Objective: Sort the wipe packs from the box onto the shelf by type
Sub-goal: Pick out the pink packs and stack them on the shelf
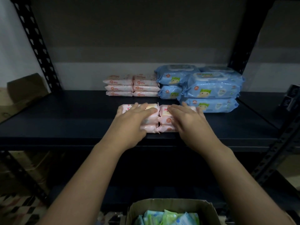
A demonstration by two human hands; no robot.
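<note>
Both hands are up on the dark shelf [65, 120] in the middle of the frame, working two little stacks of pink wipe packs that sit side by side near the front edge. The left hand [129, 122] lies over the left pink stack [149, 118], fingers fairly straight across the top pack and thumb down the near side, so it looks more like pressing or steadying than a real clench. The right hand [193, 125] does the same on the right pink stack [165, 117], fingers spread flat over the top, nothing curled around it that I can see. The two stacks touch each other in the middle.

Behind them, toward the back of the shelf, there are more pink packs [131, 86], two columns stacked three high. Right of those, in the center-right of the frame, are the big blue wipe packs [211, 90], piled a few high, the front pile just beside the right hand's fingertips.

At the bottom center is the open cardboard box [172, 204], with green and blue-ish packs [168, 217] still inside. A black perforated upright [37, 44] runs down the upper left, and another cardboard box [24, 88] sits at the left edge.
</note>
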